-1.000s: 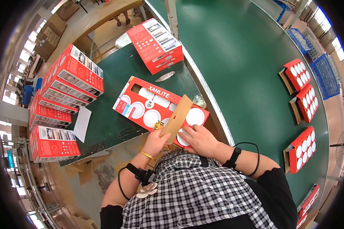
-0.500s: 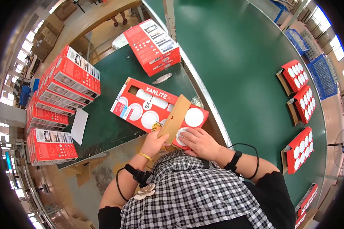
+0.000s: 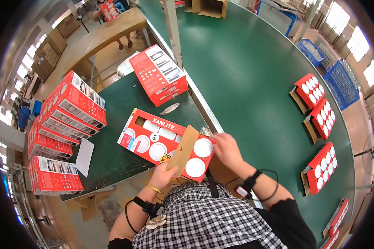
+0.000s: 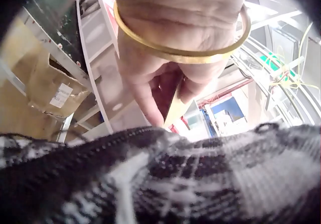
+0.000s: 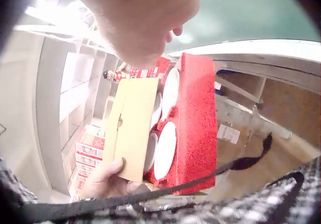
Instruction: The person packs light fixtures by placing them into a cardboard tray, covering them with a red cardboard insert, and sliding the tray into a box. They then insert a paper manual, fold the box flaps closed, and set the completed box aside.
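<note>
A red XANLITE box (image 3: 154, 142) with white round discs showing on its face lies on the dark green worktop, its near right end close to the apron. A brown cardboard flap (image 3: 184, 147) stands across it, with two white discs (image 3: 203, 147) to its right. My left hand (image 3: 163, 176) pinches the flap's near end between thumb and fingers; the left wrist view shows the flap's edge between them. At the box's far right corner, my right hand (image 3: 228, 152) pinches the edge with curled fingers. In the right wrist view the palm hides those fingertips partly.
Stacked red boxes (image 3: 72, 108) stand at the left, with a white sheet (image 3: 84, 157) beside them. More boxes (image 3: 158, 74) are stacked behind. Several boxes with discs (image 3: 321, 168) stand along the right of the green table (image 3: 237, 79). A metal post (image 3: 172, 33) rises at the table's edge.
My right hand has moved from the near disc up and right to the box's far right corner, uncovering both discs. The left hand keeps its pinch on the flap. The head view has tilted upward.
</note>
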### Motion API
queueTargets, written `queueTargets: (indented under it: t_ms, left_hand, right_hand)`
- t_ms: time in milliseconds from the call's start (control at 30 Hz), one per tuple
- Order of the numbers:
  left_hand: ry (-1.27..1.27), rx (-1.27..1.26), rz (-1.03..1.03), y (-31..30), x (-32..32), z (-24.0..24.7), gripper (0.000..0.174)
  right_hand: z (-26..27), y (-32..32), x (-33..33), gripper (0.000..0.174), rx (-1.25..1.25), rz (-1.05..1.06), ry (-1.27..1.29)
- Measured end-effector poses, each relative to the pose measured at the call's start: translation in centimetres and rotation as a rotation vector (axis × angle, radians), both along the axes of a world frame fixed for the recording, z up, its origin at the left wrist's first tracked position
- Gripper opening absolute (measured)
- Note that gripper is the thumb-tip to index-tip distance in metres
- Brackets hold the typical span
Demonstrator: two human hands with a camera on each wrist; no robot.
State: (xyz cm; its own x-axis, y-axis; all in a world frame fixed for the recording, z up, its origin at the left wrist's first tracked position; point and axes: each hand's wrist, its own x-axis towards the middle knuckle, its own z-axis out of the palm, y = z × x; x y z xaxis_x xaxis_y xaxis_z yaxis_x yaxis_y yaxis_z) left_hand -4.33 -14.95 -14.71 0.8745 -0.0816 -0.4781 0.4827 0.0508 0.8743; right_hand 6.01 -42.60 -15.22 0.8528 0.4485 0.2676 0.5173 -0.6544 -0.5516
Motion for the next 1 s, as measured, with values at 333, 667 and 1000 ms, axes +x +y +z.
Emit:
queueTargets:
  t_ms: [333,667,1000]
  left_hand:
    - [-0.037,0.075,-0.162,-0.9,-0.5,2.4,0.035]
    - [-0.240,0.483,-0.343,0.2,0.7,9.9,0.028]
    - [-0.716,0.800,0.082,14.0,1.3,22.8,0.033]
  right_hand:
    - [-1.2,0.9,-4.7,0.038,0.507,-0.058,1.356]
    - [3.1,4.5,-2.7,0.030,0.381,0.081,1.025]
    - [17.0,10.0,1.5,0.044,0.210,0.506,-0.476]
